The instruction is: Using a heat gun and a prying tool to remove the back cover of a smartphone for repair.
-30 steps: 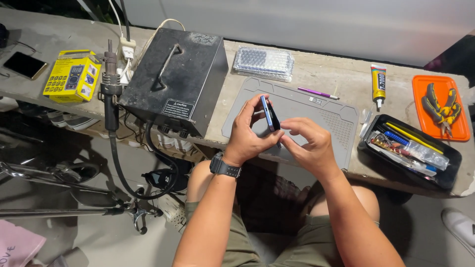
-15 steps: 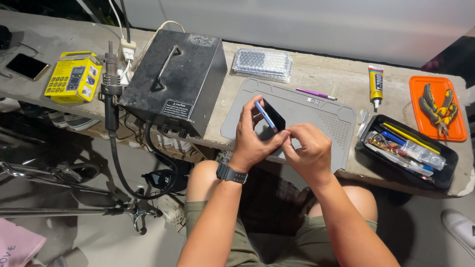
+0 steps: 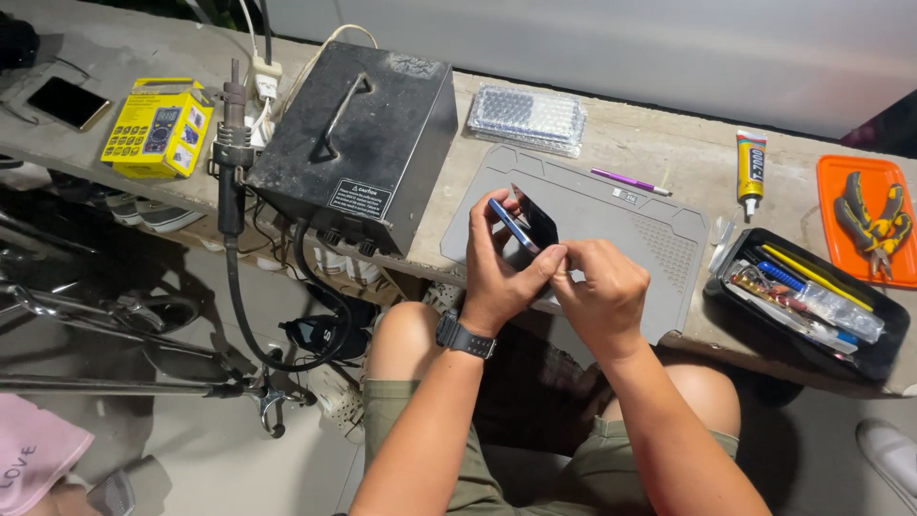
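My left hand [image 3: 501,268], with a black wristwatch [image 3: 465,336] on its wrist, grips a blue-edged smartphone [image 3: 521,225] tilted on edge above the grey work mat [image 3: 611,215]. The phone's dark screen panel stands lifted away from the blue body, open like a book. My right hand [image 3: 602,291] pinches at the lower edge of the phone, its fingertips touching my left thumb. What the right fingers pinch is hidden.
A black metal box [image 3: 358,129] with a top handle stands left of the mat, a hot-air handle [image 3: 231,153] beside it. A yellow multimeter box [image 3: 158,126], another phone [image 3: 67,102], a clear plastic case [image 3: 525,117], a purple pen [image 3: 626,182], a glue tube [image 3: 751,170], a black tool tray [image 3: 812,301] and an orange tray with pliers [image 3: 869,215] lie about.
The phone has turned in my left hand and its screen now stands further open from the body. My right hand shifted closer to its lower edge.
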